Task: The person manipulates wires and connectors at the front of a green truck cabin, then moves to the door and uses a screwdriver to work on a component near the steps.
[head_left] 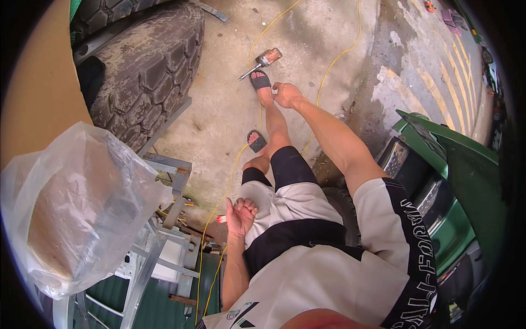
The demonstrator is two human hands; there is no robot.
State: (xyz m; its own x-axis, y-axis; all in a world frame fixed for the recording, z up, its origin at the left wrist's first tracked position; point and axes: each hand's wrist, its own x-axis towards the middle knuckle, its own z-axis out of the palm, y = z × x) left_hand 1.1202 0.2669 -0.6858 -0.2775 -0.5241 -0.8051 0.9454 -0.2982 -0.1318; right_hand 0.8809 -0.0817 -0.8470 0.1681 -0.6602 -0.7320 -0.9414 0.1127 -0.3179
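My left hand [240, 216] is beside my left thigh, palm up. Its thumb stands apart, the fingers curl loosely, and no object shows in the palm. A small red-and-white thing [221, 219] appears right beside it; whether they touch is unclear. My right hand [287, 95] reaches forward, appearing just right of my front foot. Its fingers are curled in, and whatever they may hold is hidden. Beyond that foot, an orange-and-dark power tool [269, 57], like an impact wrench, lies on the concrete with its long metal shaft toward the left. Neither hand touches it.
Big worn tires [145, 68] stand at the far left. A plastic-covered brown object [76, 214] and a metal ladder-like frame [143, 274] are at the near left. A yellow cable [339, 56] runs across the concrete floor. Green vehicle panels [455, 159] rise at the right.
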